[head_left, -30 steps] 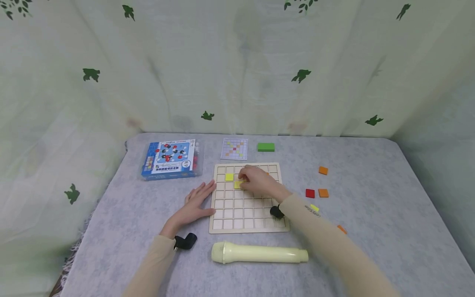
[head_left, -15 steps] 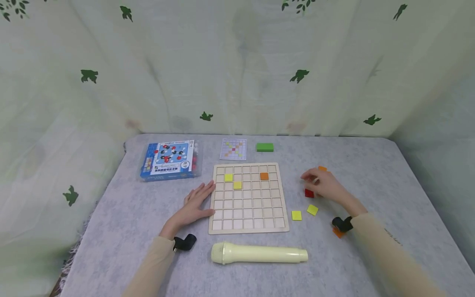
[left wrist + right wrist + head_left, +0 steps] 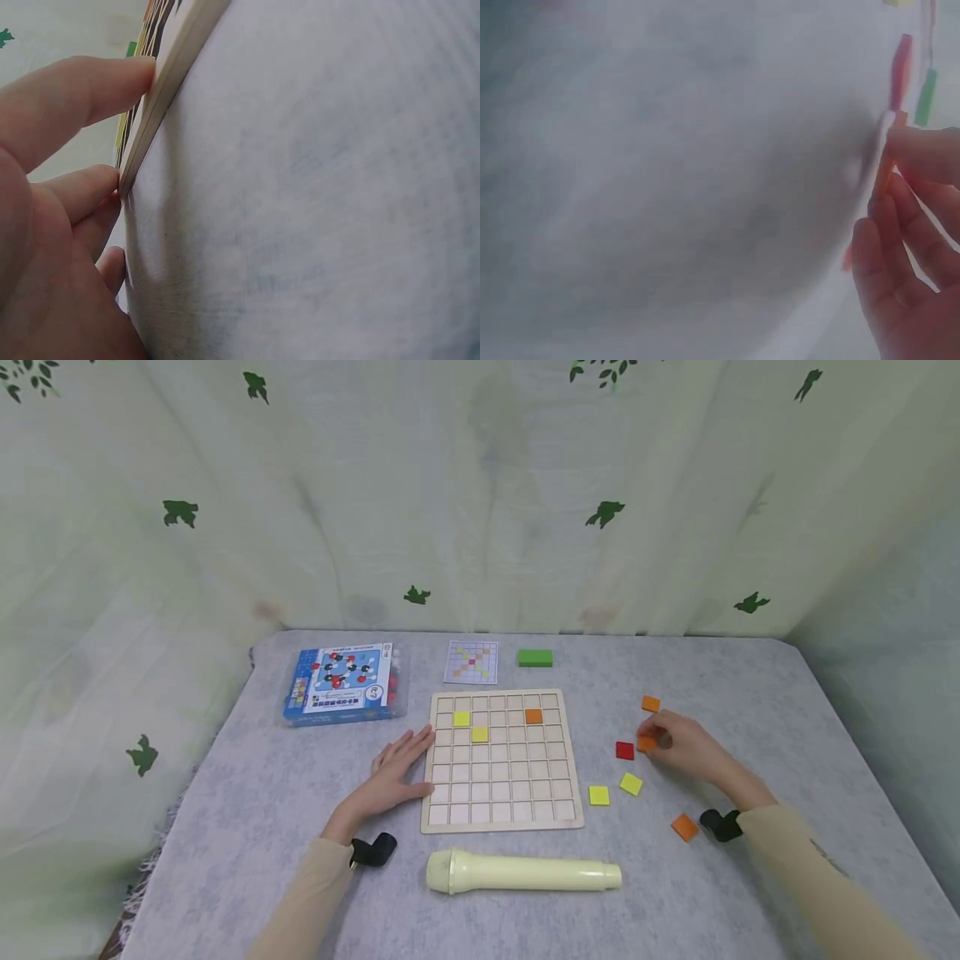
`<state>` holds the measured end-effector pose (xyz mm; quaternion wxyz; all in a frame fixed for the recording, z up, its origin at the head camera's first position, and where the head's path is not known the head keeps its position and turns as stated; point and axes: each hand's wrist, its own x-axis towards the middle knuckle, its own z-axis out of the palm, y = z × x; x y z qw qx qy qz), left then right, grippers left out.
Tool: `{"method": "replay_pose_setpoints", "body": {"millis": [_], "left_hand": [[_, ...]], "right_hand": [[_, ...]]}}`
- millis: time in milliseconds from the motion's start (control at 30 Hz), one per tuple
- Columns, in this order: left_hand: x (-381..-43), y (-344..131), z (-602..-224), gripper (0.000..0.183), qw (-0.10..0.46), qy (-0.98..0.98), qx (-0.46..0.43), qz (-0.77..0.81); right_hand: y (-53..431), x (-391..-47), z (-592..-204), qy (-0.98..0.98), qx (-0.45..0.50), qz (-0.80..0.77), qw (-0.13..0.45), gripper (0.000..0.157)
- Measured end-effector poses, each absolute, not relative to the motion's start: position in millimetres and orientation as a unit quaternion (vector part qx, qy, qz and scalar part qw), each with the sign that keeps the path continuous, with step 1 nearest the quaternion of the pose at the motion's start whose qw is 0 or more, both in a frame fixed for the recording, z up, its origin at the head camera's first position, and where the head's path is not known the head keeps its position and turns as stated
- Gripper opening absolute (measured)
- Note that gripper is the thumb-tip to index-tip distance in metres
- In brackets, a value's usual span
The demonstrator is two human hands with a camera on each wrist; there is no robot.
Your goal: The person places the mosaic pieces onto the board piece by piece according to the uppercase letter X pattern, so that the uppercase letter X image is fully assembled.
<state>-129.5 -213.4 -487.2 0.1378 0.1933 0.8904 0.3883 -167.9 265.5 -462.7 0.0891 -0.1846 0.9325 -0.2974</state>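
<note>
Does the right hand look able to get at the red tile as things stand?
Probably yes: the right hand is close beside the red tile and nothing covers it, though the hand pinches an orange tile.

The right hand (image 3: 688, 747), over the grid board (image 3: 502, 827) a second ago, has moved to the loose tiles on its right and now pinches an orange tile (image 3: 646, 744) beside the red tile (image 3: 625, 751). Its sleeve (image 3: 817, 868) has shifted rightward, uncovering two yellow tiles (image 3: 599, 796) near the board.
</note>
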Motion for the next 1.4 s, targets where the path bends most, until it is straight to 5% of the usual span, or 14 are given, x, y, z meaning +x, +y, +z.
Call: {"method": "replay_pose_setpoints", "body": {"millis": [767, 1167, 1400], "left_hand": [[-129.4, -213.0, -486.9, 0.08, 0.134, 0.889, 0.196, 0.392], [-129.1, -212.6, -485.3, 0.079, 0.137, 0.89, 0.191, 0.392], [-128.7, -213.1, -486.4, 0.08, 0.136, 0.888, 0.194, 0.394]], "right_hand": [[101.5, -204.9, -451.0, 0.903, -0.331, -0.253, 0.102, 0.013], [85.7, -206.3, -453.9, 0.912, -0.33, -0.221, 0.105, 0.014], [121.8, -197.9, -443.3, 0.904, -0.269, -0.312, 0.115, 0.021]]}}
